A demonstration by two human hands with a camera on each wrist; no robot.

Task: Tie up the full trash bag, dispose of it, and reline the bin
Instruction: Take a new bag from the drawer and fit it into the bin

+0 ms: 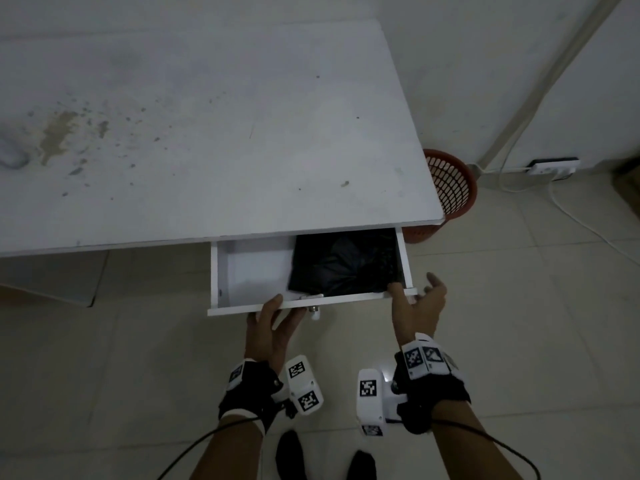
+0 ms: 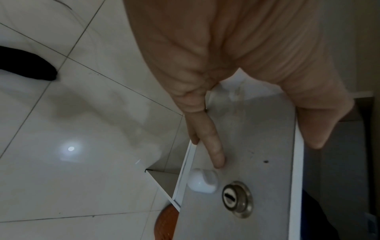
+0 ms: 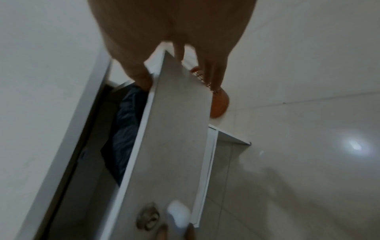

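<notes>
Head view: flat bag [image 1: 343, 261] lengthwise across drawer [image 1: 252, 268]

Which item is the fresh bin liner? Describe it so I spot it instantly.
Start at the white desk and drop to its open drawer at the front right. The folded black plastic bag lies flat in the drawer's right half. It is the only dark thing there; the left half shows bare white.
</notes>
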